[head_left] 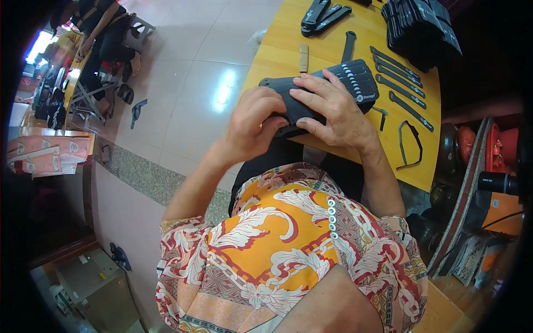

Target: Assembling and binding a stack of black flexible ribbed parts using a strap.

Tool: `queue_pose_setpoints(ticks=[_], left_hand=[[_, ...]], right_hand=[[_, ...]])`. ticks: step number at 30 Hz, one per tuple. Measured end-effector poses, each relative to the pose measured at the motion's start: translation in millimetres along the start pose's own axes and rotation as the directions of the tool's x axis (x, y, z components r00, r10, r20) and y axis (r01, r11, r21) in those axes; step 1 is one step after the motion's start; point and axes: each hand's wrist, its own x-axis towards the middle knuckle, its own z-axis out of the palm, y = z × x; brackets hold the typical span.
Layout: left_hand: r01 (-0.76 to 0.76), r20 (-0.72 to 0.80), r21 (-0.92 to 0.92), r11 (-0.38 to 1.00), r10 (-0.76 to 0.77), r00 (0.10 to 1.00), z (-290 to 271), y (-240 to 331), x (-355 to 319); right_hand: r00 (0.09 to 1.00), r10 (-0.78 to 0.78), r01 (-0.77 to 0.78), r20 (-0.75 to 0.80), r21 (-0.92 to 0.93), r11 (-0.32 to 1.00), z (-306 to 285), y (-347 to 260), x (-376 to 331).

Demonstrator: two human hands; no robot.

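A thick bundle of black straps [361, 83], with pale print on its fanned right end, sits at the near edge of the yellow table. My right hand [333, 108] lies across its top, fingers bent over it and thumb by the near edge, holding it. At the bundle's left end, my left hand [258, 119] is closed, its thumb and fingers pinching the near left corner. What the left fingertips grip in detail is partly hidden. Beyond the bundle lie a single black strap [348, 47] and a small tan strip [303, 58].
On the yellow table [277, 50] lie several loose black straps [408, 91], a looped strap [410, 145] and a tall strap stack [420, 28]. Another strap bundle [322, 16] rests at the far edge. A person [105, 33] sits far left. Shelved goods [488, 194] stand right.
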Motion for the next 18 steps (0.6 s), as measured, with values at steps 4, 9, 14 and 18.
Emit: queue_pose_setpoints(ticks=[4,9,14,18], left_hand=[[0.202,-0.471,0.021,0.979,-0.169,0.866,25.4,1.4,-32.7],[0.182,-0.513,0.056,0.982,-0.128,0.849,42.3,1.1,-38.0],[0.118,-0.522,0.007,0.993,-0.097,0.847,51.9,-1.4,-38.5],[0.12,-0.521,-0.061,0.991,-0.135,0.843,51.1,-0.2,-39.5]], right_hand=[[0.998,0.054,-0.053,-0.026,0.061,0.997,-1.4,-5.4,3.4],[0.997,0.082,-0.081,-0.002,0.132,0.988,-5.1,-4.5,8.7],[0.998,-0.017,0.014,0.061,0.046,0.999,-5.4,-1.6,11.6],[0.994,0.065,-0.062,0.087,-0.038,0.997,-11.5,-18.2,15.0]])
